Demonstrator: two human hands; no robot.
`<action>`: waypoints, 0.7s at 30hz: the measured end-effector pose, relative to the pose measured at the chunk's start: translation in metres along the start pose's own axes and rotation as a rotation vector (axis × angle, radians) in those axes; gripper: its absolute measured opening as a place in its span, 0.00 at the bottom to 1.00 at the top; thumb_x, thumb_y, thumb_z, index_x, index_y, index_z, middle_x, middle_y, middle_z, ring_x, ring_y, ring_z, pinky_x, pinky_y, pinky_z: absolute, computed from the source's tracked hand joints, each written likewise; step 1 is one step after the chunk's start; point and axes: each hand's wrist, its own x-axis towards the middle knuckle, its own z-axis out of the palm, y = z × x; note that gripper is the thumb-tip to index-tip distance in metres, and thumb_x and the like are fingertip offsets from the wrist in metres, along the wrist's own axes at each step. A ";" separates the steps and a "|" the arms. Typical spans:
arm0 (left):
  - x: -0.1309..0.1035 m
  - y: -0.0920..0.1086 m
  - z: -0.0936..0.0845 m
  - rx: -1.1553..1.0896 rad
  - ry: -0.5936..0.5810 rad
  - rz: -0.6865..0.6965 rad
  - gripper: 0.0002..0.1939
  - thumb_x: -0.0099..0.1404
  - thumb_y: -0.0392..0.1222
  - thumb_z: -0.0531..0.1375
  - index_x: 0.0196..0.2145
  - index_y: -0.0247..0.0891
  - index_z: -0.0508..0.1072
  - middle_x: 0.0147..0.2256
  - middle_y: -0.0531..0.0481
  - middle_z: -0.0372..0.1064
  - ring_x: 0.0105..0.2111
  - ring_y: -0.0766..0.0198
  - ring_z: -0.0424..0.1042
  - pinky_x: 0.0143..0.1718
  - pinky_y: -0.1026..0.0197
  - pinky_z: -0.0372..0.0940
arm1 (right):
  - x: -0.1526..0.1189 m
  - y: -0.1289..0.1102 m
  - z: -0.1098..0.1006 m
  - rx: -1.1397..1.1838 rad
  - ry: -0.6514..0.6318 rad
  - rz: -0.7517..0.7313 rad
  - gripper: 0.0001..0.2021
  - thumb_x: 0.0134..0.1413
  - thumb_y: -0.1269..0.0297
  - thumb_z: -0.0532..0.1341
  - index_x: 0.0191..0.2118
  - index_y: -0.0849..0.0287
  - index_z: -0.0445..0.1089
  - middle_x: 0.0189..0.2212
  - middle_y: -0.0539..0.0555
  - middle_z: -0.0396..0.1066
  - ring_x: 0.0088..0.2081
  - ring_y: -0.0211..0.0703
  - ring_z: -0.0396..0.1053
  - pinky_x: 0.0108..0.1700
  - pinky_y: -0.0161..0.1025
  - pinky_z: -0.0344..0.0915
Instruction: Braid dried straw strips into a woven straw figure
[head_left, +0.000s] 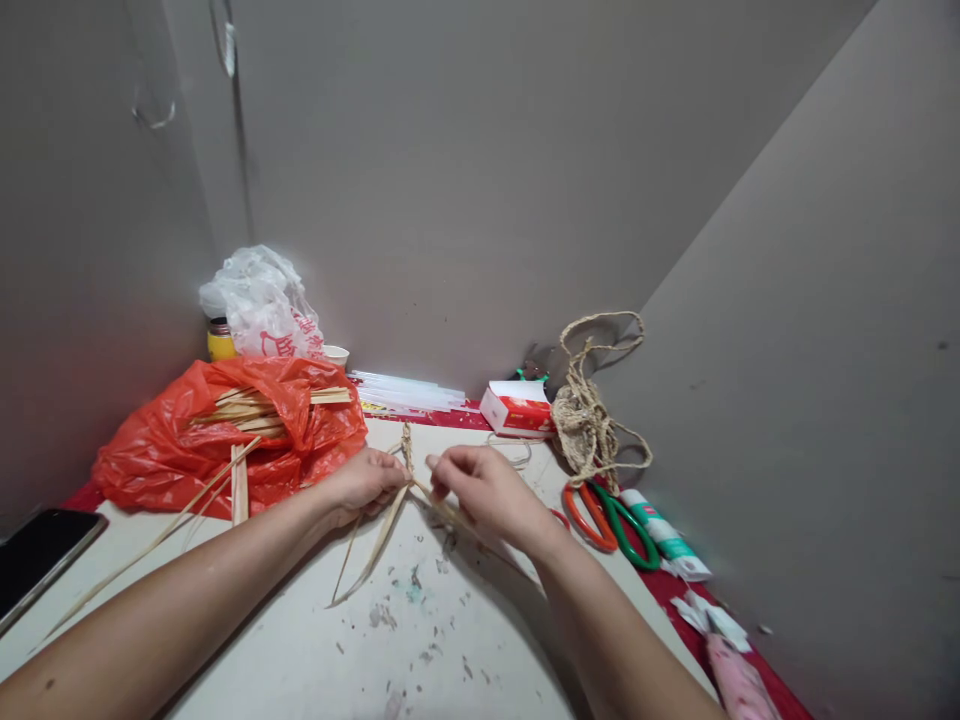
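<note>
A short braid of dry straw-like strips [407, 447] lies on the pale board, its far end pointing away from me. My left hand [370, 484] pinches the near end of this braid, where loose strips fan out. One wide strip [385, 535] hangs down toward me below those fingers. Just to the right, my right hand [480, 487] is curled, thumb and forefinger near another strip [448, 510] that runs out under the palm to the lower right. The palm hides part of that strip, and the fingertip contact is unclear.
A red plastic bag [157, 450] of strips sits left, with a phone [49, 560] nearer. Orange-handled [589, 518] and green-handled scissors [630, 530], a coil of braided cord [585, 425], a red box [521, 410] and a tube [667, 535] lie right. Walls [450, 200] enclose the board.
</note>
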 end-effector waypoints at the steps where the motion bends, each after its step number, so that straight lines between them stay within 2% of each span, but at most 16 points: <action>1: -0.001 0.001 0.000 -0.008 -0.011 -0.003 0.12 0.51 0.45 0.61 0.23 0.37 0.61 0.12 0.64 0.44 0.11 0.77 0.39 0.14 0.66 0.33 | 0.007 0.007 0.001 0.060 0.087 0.020 0.14 0.53 0.57 0.55 0.25 0.62 0.66 0.21 0.51 0.69 0.15 0.30 0.55 0.18 0.31 0.51; 2: -0.001 0.002 0.001 -0.010 -0.022 -0.004 0.12 0.51 0.45 0.61 0.23 0.37 0.61 0.12 0.64 0.44 0.11 0.77 0.39 0.14 0.66 0.33 | 0.013 0.014 0.004 0.125 0.094 0.043 0.14 0.53 0.57 0.55 0.26 0.62 0.66 0.20 0.50 0.68 0.14 0.30 0.54 0.17 0.30 0.49; 6: -0.002 0.005 0.003 0.007 -0.039 0.007 0.13 0.52 0.46 0.60 0.23 0.37 0.61 0.12 0.64 0.44 0.12 0.77 0.39 0.14 0.67 0.34 | 0.027 0.033 0.016 0.334 -0.177 0.163 0.17 0.55 0.55 0.52 0.22 0.61 0.63 0.09 0.45 0.55 0.10 0.28 0.45 0.13 0.30 0.40; 9: -0.002 0.004 0.003 0.029 -0.054 0.010 0.13 0.53 0.47 0.60 0.23 0.36 0.62 0.13 0.63 0.45 0.12 0.77 0.40 0.14 0.67 0.34 | 0.030 0.038 0.016 0.402 -0.273 0.220 0.18 0.55 0.56 0.53 0.20 0.61 0.61 0.07 0.42 0.50 0.09 0.27 0.41 0.12 0.29 0.35; 12: -0.001 0.002 0.001 0.045 -0.080 0.022 0.13 0.54 0.47 0.60 0.24 0.35 0.63 0.13 0.63 0.46 0.13 0.77 0.41 0.15 0.67 0.35 | 0.032 0.042 0.011 0.539 -0.372 0.208 0.12 0.53 0.60 0.55 0.25 0.63 0.64 0.13 0.45 0.62 0.10 0.25 0.44 0.12 0.27 0.37; 15: 0.000 0.001 0.001 0.056 -0.053 0.042 0.11 0.55 0.45 0.59 0.25 0.36 0.63 0.14 0.62 0.47 0.13 0.77 0.41 0.15 0.67 0.35 | 0.033 0.047 0.008 0.611 -0.434 0.180 0.09 0.50 0.62 0.58 0.28 0.62 0.62 0.23 0.52 0.71 0.11 0.23 0.46 0.13 0.27 0.38; 18: 0.001 0.000 0.000 0.091 -0.039 0.063 0.11 0.55 0.45 0.59 0.25 0.36 0.62 0.14 0.62 0.48 0.12 0.77 0.42 0.15 0.66 0.36 | 0.033 0.046 0.011 0.582 -0.422 0.163 0.09 0.51 0.61 0.58 0.29 0.61 0.59 0.26 0.53 0.74 0.11 0.23 0.45 0.13 0.27 0.35; 21: 0.003 -0.001 -0.002 0.129 -0.038 0.071 0.12 0.55 0.46 0.58 0.25 0.36 0.62 0.14 0.61 0.48 0.12 0.77 0.42 0.15 0.65 0.36 | 0.032 0.041 0.012 0.537 -0.394 0.149 0.07 0.50 0.64 0.57 0.29 0.60 0.59 0.22 0.51 0.72 0.10 0.24 0.43 0.12 0.28 0.34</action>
